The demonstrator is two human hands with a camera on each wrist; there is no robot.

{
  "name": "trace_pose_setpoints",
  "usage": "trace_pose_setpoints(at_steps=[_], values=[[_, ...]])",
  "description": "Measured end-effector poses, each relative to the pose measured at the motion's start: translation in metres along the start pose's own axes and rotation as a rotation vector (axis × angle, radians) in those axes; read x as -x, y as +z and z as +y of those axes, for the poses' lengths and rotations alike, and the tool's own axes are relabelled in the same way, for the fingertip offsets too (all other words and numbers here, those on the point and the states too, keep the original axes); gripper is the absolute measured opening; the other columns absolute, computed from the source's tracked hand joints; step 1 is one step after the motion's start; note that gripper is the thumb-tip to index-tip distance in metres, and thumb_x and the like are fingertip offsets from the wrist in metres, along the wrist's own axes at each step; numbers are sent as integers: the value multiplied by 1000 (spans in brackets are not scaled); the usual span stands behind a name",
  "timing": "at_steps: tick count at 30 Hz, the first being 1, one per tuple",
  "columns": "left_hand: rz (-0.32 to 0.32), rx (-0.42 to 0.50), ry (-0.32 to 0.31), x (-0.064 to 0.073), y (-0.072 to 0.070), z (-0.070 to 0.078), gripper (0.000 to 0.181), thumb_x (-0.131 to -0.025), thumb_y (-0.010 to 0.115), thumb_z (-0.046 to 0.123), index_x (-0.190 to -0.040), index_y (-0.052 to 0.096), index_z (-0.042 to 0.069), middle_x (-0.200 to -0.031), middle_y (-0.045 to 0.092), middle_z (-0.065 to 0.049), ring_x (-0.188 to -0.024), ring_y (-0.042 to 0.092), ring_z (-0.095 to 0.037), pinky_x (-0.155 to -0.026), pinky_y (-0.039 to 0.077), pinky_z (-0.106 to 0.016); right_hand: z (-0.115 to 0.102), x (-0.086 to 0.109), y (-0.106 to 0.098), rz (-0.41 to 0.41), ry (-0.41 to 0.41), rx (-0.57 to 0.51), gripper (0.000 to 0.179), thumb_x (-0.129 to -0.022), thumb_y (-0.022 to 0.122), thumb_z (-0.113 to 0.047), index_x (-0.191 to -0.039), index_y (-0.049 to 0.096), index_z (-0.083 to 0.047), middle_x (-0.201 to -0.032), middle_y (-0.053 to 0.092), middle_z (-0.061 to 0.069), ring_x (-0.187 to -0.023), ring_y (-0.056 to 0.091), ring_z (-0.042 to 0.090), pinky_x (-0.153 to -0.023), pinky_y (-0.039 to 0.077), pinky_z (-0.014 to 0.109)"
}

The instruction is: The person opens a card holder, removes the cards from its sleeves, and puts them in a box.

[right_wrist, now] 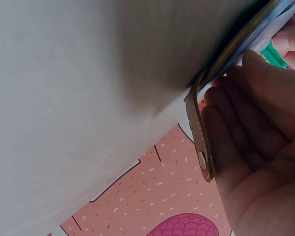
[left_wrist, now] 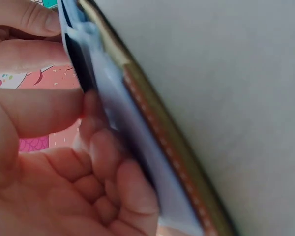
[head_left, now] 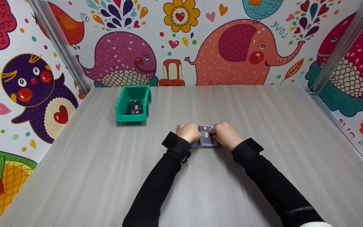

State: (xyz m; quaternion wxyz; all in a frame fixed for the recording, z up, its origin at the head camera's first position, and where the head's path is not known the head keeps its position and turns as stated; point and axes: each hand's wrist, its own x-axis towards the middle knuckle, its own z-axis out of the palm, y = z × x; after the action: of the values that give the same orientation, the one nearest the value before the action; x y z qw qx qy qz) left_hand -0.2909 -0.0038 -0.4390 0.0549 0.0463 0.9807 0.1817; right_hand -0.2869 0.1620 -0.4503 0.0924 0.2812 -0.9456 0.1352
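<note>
A dark card marked "Vip" lies over an open card holder on the table. The holder has clear sleeves and a stitched brown cover. My left hand pinches the card's left edge between thumb and forefinger, its other fingers curled against the sleeves. From the other side, my right hand pinches the card's right edge. In the right wrist view, a brown strap with a snap sticks out beside my right fingers. Whether the card sits inside a sleeve is hard to tell.
A green bin stands at the back left of the table, with several dark cards inside. Printed walls close off the back and sides. Metal posts rise at the corners.
</note>
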Motion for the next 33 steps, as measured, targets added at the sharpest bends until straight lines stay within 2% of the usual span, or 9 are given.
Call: trace_pose_setpoints(at_steps=[4,10,19,28,33], values=[[-3,10,7,0,0,-1,18,-86,62,21,-91,72,7,-103,72,-8,-92,65,-25,-104,34,-48,-1,1,-1,3,-3,-5,11,-77,77,4,-86,78,-2,-88,72,16,-82,67,33,-75,53,45],[9,-7,28,0,0,-1,22,-87,61,22,-93,74,5,-104,72,-9,-89,66,-26,-94,40,-44,-1,1,-3,-1,3,-21,10,-77,77,4,-82,78,-4,-84,72,14,-78,67,31,-71,52,44],[7,-6,6,1,-1,0,22,-88,61,23,-95,73,6,-108,72,-9,-95,65,-26,-106,30,-49,-2,2,-3,1,-4,-14,10,-77,77,4,-83,77,-5,-85,72,13,-79,67,32,-72,52,45],[-4,1,-4,0,-1,-1,23,-88,60,23,-97,73,6,-109,72,-8,-96,65,-26,-108,28,-50,-2,2,-4,-3,-10,-7,10,-77,77,4,-81,77,-5,-84,72,13,-78,67,32,-73,52,45],[-8,17,-4,2,-1,-1,18,-86,61,21,-90,72,7,-104,72,-7,-89,63,-24,-107,29,-48,-2,3,-3,0,-18,1,10,-77,77,4,-80,76,-5,-83,71,13,-77,66,32,-71,52,45]])
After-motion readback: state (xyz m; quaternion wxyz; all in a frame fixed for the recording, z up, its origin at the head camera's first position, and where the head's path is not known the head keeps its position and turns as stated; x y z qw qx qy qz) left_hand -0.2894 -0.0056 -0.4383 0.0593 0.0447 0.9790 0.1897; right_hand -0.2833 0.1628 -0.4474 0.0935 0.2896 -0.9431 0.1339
